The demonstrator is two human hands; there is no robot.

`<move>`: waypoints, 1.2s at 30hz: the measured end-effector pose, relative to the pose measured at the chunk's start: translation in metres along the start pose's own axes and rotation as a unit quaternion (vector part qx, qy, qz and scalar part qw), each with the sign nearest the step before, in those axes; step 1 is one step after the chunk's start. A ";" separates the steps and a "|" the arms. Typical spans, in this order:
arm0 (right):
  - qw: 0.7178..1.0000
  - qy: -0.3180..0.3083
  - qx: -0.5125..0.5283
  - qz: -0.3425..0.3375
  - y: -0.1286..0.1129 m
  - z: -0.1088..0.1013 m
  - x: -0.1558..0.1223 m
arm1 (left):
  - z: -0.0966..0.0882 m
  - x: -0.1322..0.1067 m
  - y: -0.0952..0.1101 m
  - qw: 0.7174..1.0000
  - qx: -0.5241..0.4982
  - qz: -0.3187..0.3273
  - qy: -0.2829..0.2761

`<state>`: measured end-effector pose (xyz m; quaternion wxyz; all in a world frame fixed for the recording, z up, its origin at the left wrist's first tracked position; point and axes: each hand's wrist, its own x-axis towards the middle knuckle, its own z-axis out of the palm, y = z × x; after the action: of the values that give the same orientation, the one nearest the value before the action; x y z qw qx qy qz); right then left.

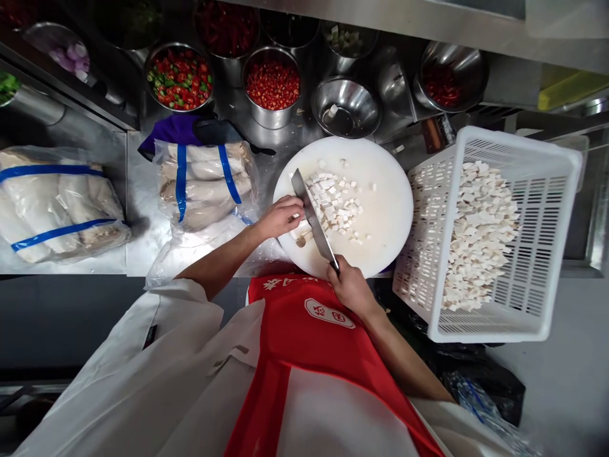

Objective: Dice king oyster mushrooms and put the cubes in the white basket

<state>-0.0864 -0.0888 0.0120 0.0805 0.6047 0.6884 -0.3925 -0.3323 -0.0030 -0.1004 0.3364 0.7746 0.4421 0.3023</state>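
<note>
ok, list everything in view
Board: 1, white, centre
Knife: 1, grey, over board
Cubes: many, white, on board
Stub: 1, whitish, board's left
Basket: 1, white, right of board
Chunks: many, white, in basket
Bags: 2, clear, blue-banded, left of board
Cloth: 1, purple, behind nearer bag
Containers: at least eight, steel grey, back
Chillies: many, red and green, in containers
Plastic: count unclear, black, below basket
Apron: 1, red, worn
Sleeves: 2, white, worn
Left hand: 1, bare, on stub
Right hand: 1, bare, round knife
</note>
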 end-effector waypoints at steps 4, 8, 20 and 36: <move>0.998 0.040 0.039 -0.030 0.007 0.011 0.019 | 0.000 -0.005 0.007 1.000 -0.012 -0.002 0.001; 0.996 0.054 0.056 -0.040 0.004 -0.002 -0.002 | -0.005 -0.016 0.013 0.999 -0.026 -0.008 0.037; 1.000 -0.016 0.003 -0.009 -0.004 0.006 -0.013 | 0.006 -0.018 0.002 0.997 -0.025 -0.045 0.052; 0.996 0.011 0.052 -0.068 -0.008 -0.010 -0.039 | -0.002 -0.055 0.023 0.997 -0.033 -0.016 0.067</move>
<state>-0.0799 -0.1125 0.0449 0.0144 0.5643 0.7070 -0.4260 -0.3465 -0.0606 -0.0900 0.3368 0.7337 0.4658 0.3622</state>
